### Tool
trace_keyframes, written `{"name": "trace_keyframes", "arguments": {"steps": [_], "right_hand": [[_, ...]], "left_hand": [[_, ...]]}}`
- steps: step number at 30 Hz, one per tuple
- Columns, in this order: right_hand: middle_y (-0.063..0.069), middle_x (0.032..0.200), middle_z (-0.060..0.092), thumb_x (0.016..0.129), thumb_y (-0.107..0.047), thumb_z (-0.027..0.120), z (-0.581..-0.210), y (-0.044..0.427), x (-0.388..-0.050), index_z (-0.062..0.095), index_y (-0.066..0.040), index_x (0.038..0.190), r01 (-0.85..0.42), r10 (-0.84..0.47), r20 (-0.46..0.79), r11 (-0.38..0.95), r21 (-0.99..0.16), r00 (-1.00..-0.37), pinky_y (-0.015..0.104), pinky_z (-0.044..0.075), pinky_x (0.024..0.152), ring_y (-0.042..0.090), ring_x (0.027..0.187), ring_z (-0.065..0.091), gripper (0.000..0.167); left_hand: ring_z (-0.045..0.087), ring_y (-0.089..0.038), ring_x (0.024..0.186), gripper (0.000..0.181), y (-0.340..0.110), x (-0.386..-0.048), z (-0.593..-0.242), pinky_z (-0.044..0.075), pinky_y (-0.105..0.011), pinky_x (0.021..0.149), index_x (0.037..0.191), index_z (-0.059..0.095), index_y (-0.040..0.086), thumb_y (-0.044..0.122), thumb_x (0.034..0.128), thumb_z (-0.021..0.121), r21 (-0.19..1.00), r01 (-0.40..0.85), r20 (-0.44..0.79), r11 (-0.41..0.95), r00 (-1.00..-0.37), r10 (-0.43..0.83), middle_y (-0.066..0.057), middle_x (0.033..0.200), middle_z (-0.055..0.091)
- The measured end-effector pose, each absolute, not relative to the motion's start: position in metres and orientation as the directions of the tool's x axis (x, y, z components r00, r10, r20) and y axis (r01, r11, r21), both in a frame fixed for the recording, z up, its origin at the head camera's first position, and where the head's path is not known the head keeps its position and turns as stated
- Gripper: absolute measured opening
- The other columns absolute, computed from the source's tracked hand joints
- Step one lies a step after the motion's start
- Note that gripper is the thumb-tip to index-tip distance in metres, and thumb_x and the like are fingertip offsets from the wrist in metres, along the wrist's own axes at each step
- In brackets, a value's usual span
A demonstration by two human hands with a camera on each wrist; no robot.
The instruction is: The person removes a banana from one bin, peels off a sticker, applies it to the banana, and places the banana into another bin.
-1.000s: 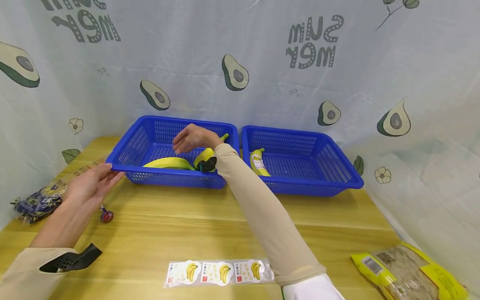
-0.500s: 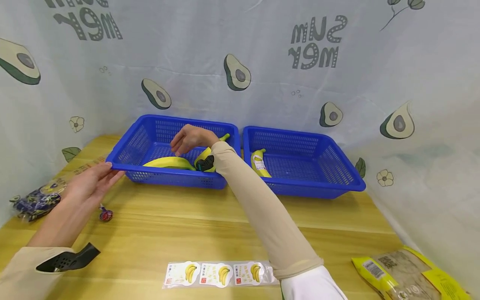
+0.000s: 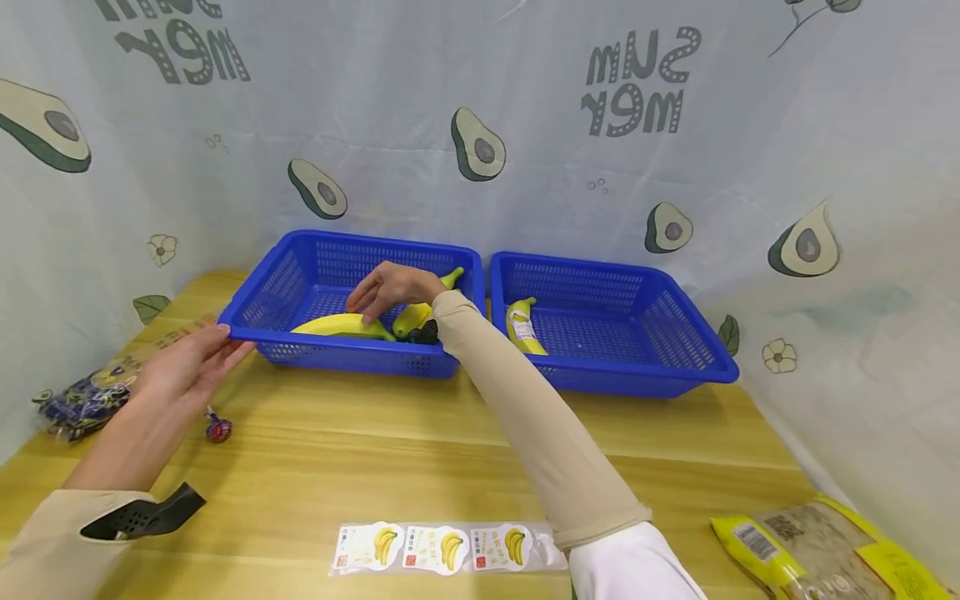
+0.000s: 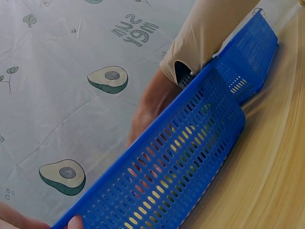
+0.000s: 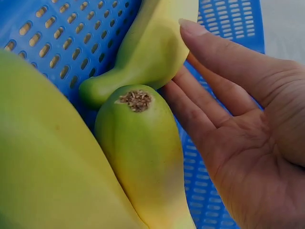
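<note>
My left hand (image 3: 180, 365) grips the near left corner of the left blue plastic basket (image 3: 352, 354); in the left wrist view its fingertips (image 4: 75, 222) show at the rim. Inside that basket my right hand (image 3: 392, 287) holds a yellow banana (image 3: 337, 325) lying along the front wall. In the right wrist view the thumb (image 5: 209, 43) lies on one side of this banana (image 5: 157, 47), and the other fingers pass behind it. More banana (image 5: 147, 143), greenish at the tip, lies close beside; part of it shows beneath the wrist (image 3: 411, 319) in the head view.
A second blue basket (image 3: 622, 379) stands at the right with a labelled banana (image 3: 522, 327) in it. On the wooden table (image 3: 300, 467) lie a strip of banana stickers (image 3: 442, 548), a lollipop (image 3: 218, 428), a dark patterned bag (image 3: 86, 404) and a yellow bag (image 3: 825, 550).
My right hand has lowered from above the left basket onto the banana at its front, and the thumb now touches it. My left hand keeps its place on the basket's corner.
</note>
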State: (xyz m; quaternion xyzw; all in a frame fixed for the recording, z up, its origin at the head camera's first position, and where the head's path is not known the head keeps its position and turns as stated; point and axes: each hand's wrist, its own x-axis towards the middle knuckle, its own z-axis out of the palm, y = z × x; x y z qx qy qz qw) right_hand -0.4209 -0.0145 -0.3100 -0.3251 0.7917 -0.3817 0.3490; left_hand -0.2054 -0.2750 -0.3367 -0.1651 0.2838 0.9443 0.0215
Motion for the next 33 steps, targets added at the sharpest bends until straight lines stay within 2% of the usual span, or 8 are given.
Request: {"name": "trace_keyframes", "arguments": {"steps": [5,9,12,18,20,23,26,33], "right_hand": [[0.020,0.144,0.068,0.094,0.008,0.078,-0.311,-0.016,-0.420,0.071,0.004,0.136,-0.240,-0.780,-0.306,0.496,-0.835,-0.545,0.033,0.062,0.100,0.030,0.134,0.066,0.042],[0.020,0.143,0.068,0.094,0.009,0.078,-0.312,-0.017,-0.418,0.071,0.005,0.135,-0.245,-0.770,-0.312,0.511,-0.824,-0.557,0.032,0.063,0.098,0.030,0.133,0.066,0.043],[0.019,0.142,0.069,0.093,0.010,0.078,-0.313,-0.017,-0.417,0.071,0.006,0.135,-0.255,-0.762,-0.310,0.522,-0.814,-0.568,0.032,0.063,0.096,0.029,0.132,0.067,0.043],[0.019,0.139,0.071,0.091,0.010,0.080,-0.310,-0.016,-0.418,0.074,0.004,0.130,-0.265,-0.757,-0.281,0.510,-0.818,-0.590,0.033,0.065,0.093,0.028,0.127,0.069,0.040],[0.019,0.139,0.071,0.091,0.009,0.081,-0.309,-0.015,-0.419,0.074,0.003,0.130,-0.252,-0.757,-0.272,0.496,-0.831,-0.594,0.034,0.065,0.092,0.028,0.125,0.070,0.040],[0.018,0.140,0.070,0.092,0.008,0.081,-0.307,-0.013,-0.418,0.073,0.003,0.133,-0.226,-0.757,-0.266,0.476,-0.850,-0.597,0.036,0.065,0.092,0.027,0.122,0.071,0.042],[0.019,0.141,0.069,0.092,0.009,0.080,-0.305,-0.011,-0.416,0.071,0.004,0.136,-0.224,-0.769,-0.234,0.438,-0.871,-0.595,0.036,0.065,0.092,0.027,0.121,0.072,0.045],[0.022,0.140,0.069,0.092,0.011,0.079,-0.298,-0.008,-0.413,0.066,0.010,0.139,-0.238,-0.781,-0.131,0.338,-0.910,-0.610,0.035,0.066,0.090,0.024,0.114,0.074,0.048]], "left_hand": [[0.077,-0.021,0.096,0.081,-0.277,-0.205,-0.335,0.057,-0.031,0.107,0.171,0.012,0.030,-0.002,0.1102,0.053,0.531,-0.142,-0.317,-0.836,-0.948,-0.041,-0.009,0.100,0.071],[0.078,-0.021,0.095,0.058,-0.278,-0.203,-0.336,0.060,-0.032,0.104,0.158,0.041,0.025,-0.003,0.1094,0.055,0.525,-0.132,-0.325,-0.841,-0.944,-0.055,-0.010,0.098,0.073],[0.078,-0.021,0.095,0.041,-0.277,-0.203,-0.337,0.061,-0.032,0.102,0.144,0.052,0.020,-0.002,0.1093,0.056,0.531,-0.132,-0.327,-0.837,-0.943,-0.059,-0.010,0.098,0.073],[0.077,-0.020,0.096,0.074,-0.276,-0.204,-0.335,0.059,-0.032,0.104,0.168,0.024,0.031,0.000,0.1094,0.056,0.532,-0.141,-0.337,-0.835,-0.940,-0.057,-0.009,0.099,0.071],[0.077,-0.021,0.097,0.071,-0.276,-0.205,-0.335,0.058,-0.032,0.106,0.166,0.029,0.030,-0.002,0.1090,0.057,0.510,-0.142,-0.345,-0.848,-0.937,-0.050,-0.010,0.099,0.071],[0.077,-0.023,0.096,0.049,-0.277,-0.205,-0.336,0.058,-0.033,0.107,0.150,0.050,0.023,-0.003,0.1087,0.056,0.477,-0.148,-0.355,-0.866,-0.934,-0.035,-0.011,0.101,0.071],[0.077,-0.023,0.097,0.035,-0.278,-0.204,-0.336,0.057,-0.033,0.108,0.137,0.056,0.018,-0.003,0.1089,0.055,0.458,-0.149,-0.357,-0.876,-0.934,-0.027,-0.011,0.102,0.070],[0.075,-0.019,0.107,0.048,-0.279,-0.202,-0.332,0.054,-0.031,0.111,0.148,0.051,0.025,-0.002,0.1092,0.056,0.446,-0.152,-0.368,-0.882,-0.929,-0.026,-0.009,0.106,0.069]]}}
